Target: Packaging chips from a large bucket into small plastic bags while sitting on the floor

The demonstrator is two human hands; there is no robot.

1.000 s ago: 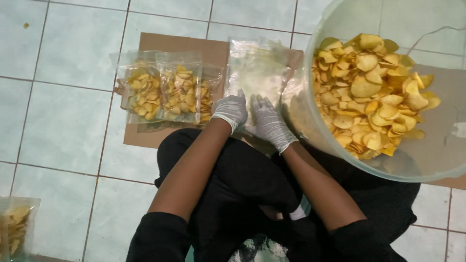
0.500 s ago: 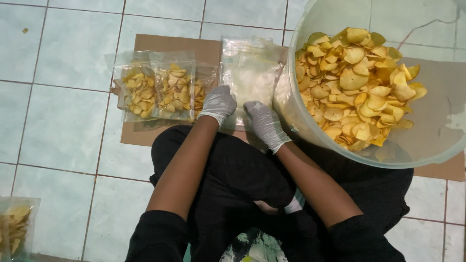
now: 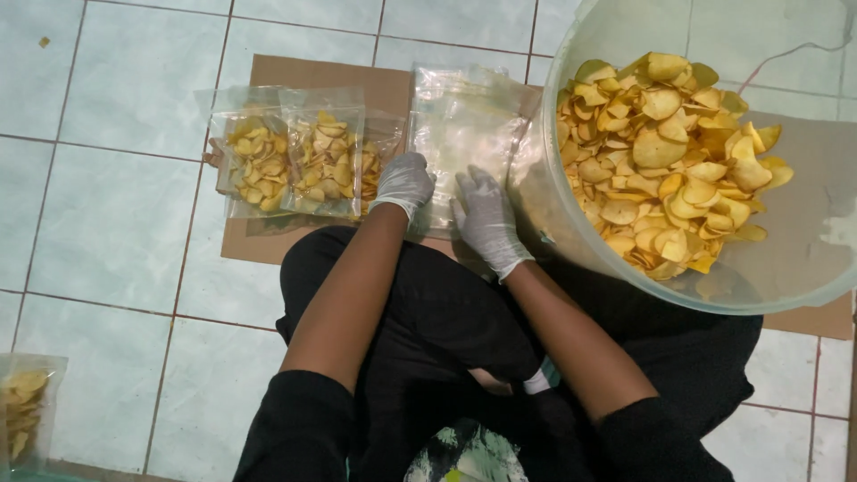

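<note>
I see my gloved left hand (image 3: pixel 403 184) and right hand (image 3: pixel 483 217) resting flat, fingers spread, on the near edge of the empty clear bags (image 3: pixel 460 134), filled chip bags (image 3: pixel 299 161) left, chip tub (image 3: pixel 571 241) right.

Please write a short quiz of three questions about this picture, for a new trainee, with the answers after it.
1. True or false: the left hand and the right hand both wear light gloves.
2. Where do the filled chip bags lie, seen from the stack of empty clear bags?
A. on the person's left
B. on the person's right
C. inside the tub
3. What fills the large translucent tub?

Key
1. True.
2. A. They lie on the brown cardboard sheet, on the left of the empty bags.
3. Yellow chips, piled loose.
</note>
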